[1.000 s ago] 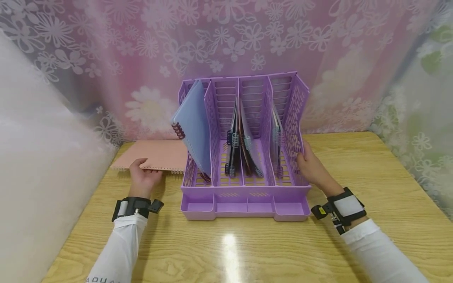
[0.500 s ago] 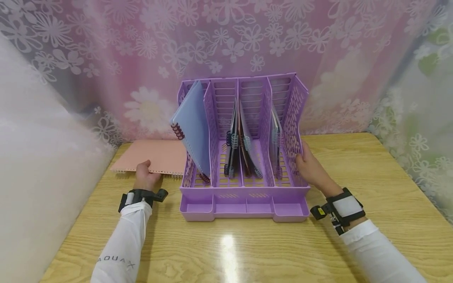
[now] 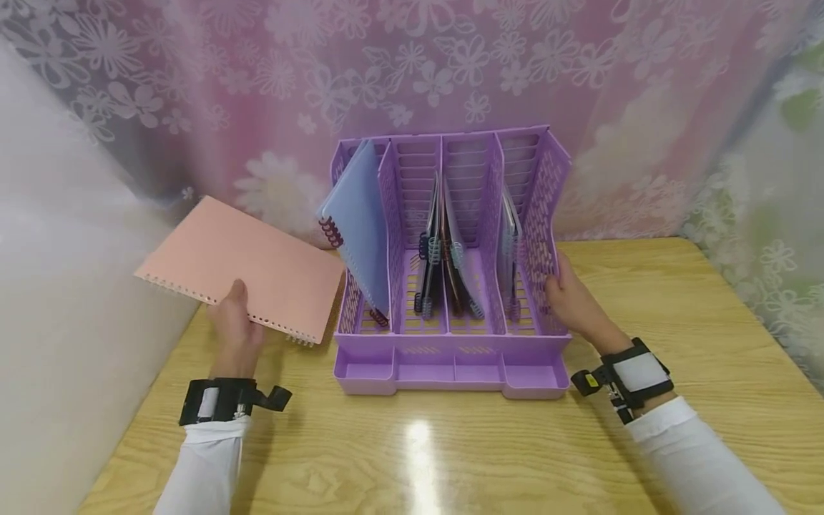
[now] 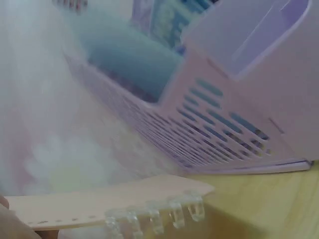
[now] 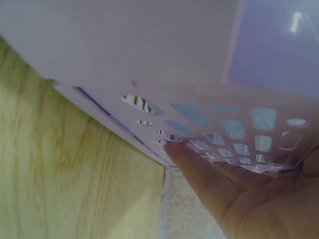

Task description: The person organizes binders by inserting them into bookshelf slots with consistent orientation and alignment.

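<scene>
My left hand pinches a pink spiral notebook by its ring-bound edge, thumb on top. The notebook is tilted, left of the purple file organizer, and its clear rings show in the left wrist view. My right hand grips the organizer's right side wall, thumb at the front edge; in the right wrist view the fingers lie along the slotted outside. A blue spiral notebook leans in the organizer's leftmost compartment. Thinner spiral notebooks stand in the middle compartments, others in the rightmost.
The organizer stands on a wooden table, with small open trays along its front. Behind hangs a flowered pink curtain. A white surface borders the table on the left.
My left hand has lifted the pink notebook off the table and drawn it to the left, turning and tilting it. My right hand keeps its grip on the organizer.
</scene>
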### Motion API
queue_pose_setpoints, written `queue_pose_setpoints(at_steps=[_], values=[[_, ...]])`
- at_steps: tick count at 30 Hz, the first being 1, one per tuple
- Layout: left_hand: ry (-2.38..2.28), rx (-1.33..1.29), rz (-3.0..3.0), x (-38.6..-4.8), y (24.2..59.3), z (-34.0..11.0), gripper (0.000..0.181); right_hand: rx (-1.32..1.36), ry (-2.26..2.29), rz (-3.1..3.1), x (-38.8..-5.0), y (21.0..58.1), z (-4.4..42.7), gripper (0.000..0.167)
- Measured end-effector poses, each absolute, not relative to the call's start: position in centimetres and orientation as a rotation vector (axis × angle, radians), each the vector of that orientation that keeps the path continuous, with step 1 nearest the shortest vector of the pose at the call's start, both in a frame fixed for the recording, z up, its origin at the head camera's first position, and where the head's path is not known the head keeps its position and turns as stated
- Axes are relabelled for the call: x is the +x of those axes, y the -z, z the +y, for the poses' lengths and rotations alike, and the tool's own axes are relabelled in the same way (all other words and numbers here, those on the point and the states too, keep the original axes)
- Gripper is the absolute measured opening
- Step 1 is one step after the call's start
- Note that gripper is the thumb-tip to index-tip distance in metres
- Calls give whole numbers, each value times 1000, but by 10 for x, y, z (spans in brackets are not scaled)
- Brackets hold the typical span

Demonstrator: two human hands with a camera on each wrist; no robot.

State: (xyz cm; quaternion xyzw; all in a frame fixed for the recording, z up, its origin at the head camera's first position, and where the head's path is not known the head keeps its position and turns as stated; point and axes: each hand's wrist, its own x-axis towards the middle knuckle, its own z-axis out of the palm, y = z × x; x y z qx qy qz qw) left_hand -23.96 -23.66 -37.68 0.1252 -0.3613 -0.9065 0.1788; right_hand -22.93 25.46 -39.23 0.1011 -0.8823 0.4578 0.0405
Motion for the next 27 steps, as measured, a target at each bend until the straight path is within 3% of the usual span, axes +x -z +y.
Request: queue_pose_setpoints(at_steps=[9, 15, 23, 27], values=[[2297, 73, -1094, -200, 311, -220, 45, 305, -1387, -2694, -231, 387, 258, 56], [2167, -56, -1148, -191, 288, -200, 47, 286, -1410, -2710, -231, 385, 260, 56], [2008, -200, -1215, -186, 279, -171, 33, 302, -1485, -2691, -232, 393, 257, 56], [1832, -240, -1342, -179, 277, -162, 15, 278, -1471, -2710, -231, 393, 255, 57]])
